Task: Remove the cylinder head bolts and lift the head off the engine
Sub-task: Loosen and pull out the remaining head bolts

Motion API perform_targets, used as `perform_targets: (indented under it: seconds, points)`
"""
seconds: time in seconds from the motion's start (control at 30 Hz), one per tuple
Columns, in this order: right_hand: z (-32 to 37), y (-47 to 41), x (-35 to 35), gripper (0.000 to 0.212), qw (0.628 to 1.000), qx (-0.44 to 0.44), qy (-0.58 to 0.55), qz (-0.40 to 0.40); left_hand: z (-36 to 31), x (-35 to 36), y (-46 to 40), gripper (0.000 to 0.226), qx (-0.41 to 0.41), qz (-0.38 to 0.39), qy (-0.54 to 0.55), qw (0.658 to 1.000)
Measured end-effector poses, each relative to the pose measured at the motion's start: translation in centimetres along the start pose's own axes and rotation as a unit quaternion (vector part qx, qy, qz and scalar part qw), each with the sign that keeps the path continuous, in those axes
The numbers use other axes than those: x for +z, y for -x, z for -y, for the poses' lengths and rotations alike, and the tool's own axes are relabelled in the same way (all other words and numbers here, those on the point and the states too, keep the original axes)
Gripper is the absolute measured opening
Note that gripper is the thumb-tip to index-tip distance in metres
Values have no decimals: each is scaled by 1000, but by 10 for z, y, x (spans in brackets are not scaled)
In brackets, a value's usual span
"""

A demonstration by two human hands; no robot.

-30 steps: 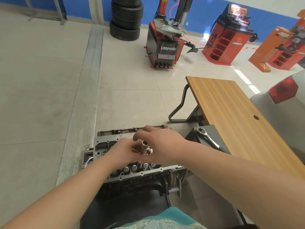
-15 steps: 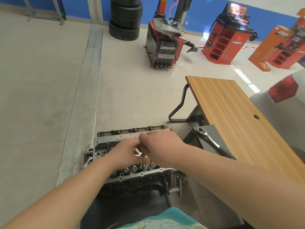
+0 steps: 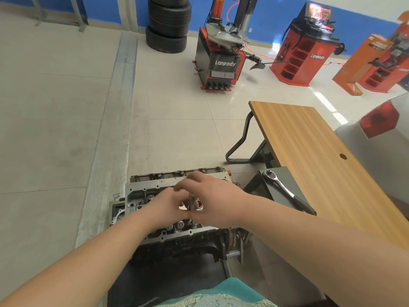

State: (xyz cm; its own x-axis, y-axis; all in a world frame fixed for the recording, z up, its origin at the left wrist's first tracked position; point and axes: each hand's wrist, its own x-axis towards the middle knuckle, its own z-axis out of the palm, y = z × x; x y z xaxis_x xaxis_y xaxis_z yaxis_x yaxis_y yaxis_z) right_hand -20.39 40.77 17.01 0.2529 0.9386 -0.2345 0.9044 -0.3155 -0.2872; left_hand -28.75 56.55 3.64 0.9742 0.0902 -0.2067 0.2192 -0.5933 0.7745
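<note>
Both our hands meet over the middle of the head (image 3: 141,196). Our right hand (image 3: 212,198) curls round a slim metal tool (image 3: 192,201) that stands upright on it; the left hand (image 3: 164,207), fingers bent, touches the tool from the other side, though we cannot tell whether it grips. The head lies directly below, long axis running left to right, still seated on the engine (image 3: 177,247). The right hand looks nearer the bolt, which is hidden. Right of the head lies a ratchet (image 3: 285,190).
</note>
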Motion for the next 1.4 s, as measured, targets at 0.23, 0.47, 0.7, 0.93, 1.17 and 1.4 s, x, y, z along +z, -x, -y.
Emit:
perform_targets:
  seconds: [0.23,0.47,0.7,0.93,1.17,1.4]
  points:
    - [0,4,-3,22,991,82,-34,-104,13,4,4,49,-20,11,-10,1000]
    - [-25,49,-49,14,866,51,-322,-380,22,39,-5,25,-74,-34,-234,969]
    - [-58,78,-4,13,887,116,-281,-349,17,65,-14,23,-37,-28,-339,940]
    - [-82,85,47,34,940,168,-175,-241,23,64,-8,18,-16,-40,-334,941]
    - [-99,81,65,36,951,133,-188,-208,20,54,-10,28,-16,42,-370,928]
    - [-92,75,45,43,952,63,-195,-227,25,43,3,19,-68,-12,-216,974]
